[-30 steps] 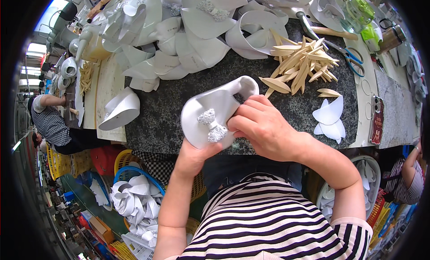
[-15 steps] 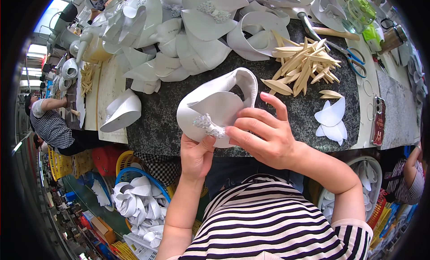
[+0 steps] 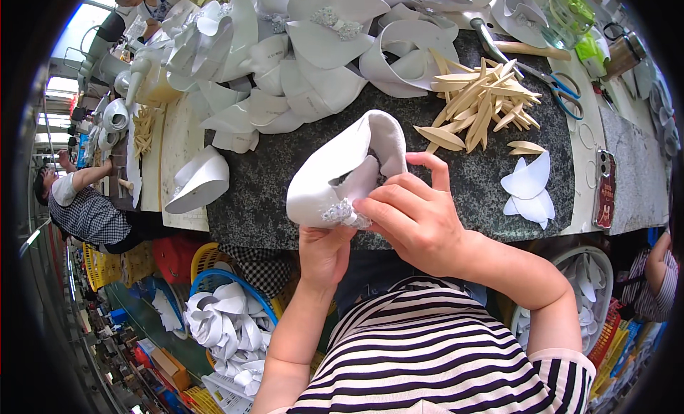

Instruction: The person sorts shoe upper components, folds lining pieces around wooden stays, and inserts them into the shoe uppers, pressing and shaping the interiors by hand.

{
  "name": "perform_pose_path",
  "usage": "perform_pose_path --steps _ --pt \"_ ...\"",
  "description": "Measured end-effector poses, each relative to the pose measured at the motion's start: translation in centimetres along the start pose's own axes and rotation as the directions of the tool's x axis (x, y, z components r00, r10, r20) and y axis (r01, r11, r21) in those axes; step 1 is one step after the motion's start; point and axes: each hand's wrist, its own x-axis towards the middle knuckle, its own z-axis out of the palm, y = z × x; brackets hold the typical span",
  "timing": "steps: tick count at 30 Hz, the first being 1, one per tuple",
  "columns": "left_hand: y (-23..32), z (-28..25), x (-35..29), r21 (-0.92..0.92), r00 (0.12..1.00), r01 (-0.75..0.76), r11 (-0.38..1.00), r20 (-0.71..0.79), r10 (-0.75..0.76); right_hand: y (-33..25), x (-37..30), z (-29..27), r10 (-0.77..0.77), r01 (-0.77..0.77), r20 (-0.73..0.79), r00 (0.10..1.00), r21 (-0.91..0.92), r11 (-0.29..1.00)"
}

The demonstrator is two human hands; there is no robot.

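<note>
A white shoe upper point(image 3: 313, 179) with a sparkling rhinestone ornament point(image 3: 338, 211) is held above the front of the dark work surface point(image 3: 256, 186). My left hand point(image 3: 324, 256) grips it from below, its fingers mostly hidden behind the upper. My right hand point(image 3: 420, 218) pinches the upper's edge beside the ornament, with the index finger raised apart. The upper's opening now faces up and shows its inner side. Another white upper point(image 3: 199, 179) lies to the left on the table.
Many white uppers point(image 3: 320, 83) are heaped at the back. Tan leaf-shaped pieces point(image 3: 484, 107), blue-handled scissors point(image 3: 566, 93), a hammer point(image 3: 531, 49), white cut pieces point(image 3: 529, 189) and a red-cased phone point(image 3: 605, 189) lie right. A basket of white pieces point(image 3: 224, 321) stands lower left. Another person point(image 3: 89, 207) works at left.
The upper has been tipped so that its ornamented front turns down toward me and its opening shows more. My left thumb has slid from the ornament to underneath.
</note>
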Motion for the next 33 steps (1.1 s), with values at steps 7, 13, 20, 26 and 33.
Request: perform_pose_path --steps 7,13,20,26,33 --pt "4.0 -1.1 1.8 0.197 0.952 0.231 0.953 0.154 -0.263 1.6 0.5 -1.4 -0.181 0.205 0.204 0.962 -0.106 0.973" --pt "2.7 -0.5 1.6 0.214 0.994 0.040 0.976 0.094 -0.062 2.0 1.3 -1.8 -0.108 0.116 0.356 0.928 -0.001 0.993" --pt "3.4 -0.2 1.7 -0.089 0.932 0.354 0.931 0.120 -0.343 2.0 1.2 -2.5 -0.134 0.164 0.353 0.926 -0.056 0.985" --pt "2.6 -0.7 1.4 0.196 0.988 0.141 0.970 0.035 -0.151 2.8 1.2 -3.0 -0.193 0.180 0.364 0.911 0.072 0.981" --pt "1.8 1.3 1.1 0.194 0.998 0.064 0.979 -0.014 -0.062 2.6 2.1 -2.6 0.102 -0.104 0.078 0.992 0.018 0.994"
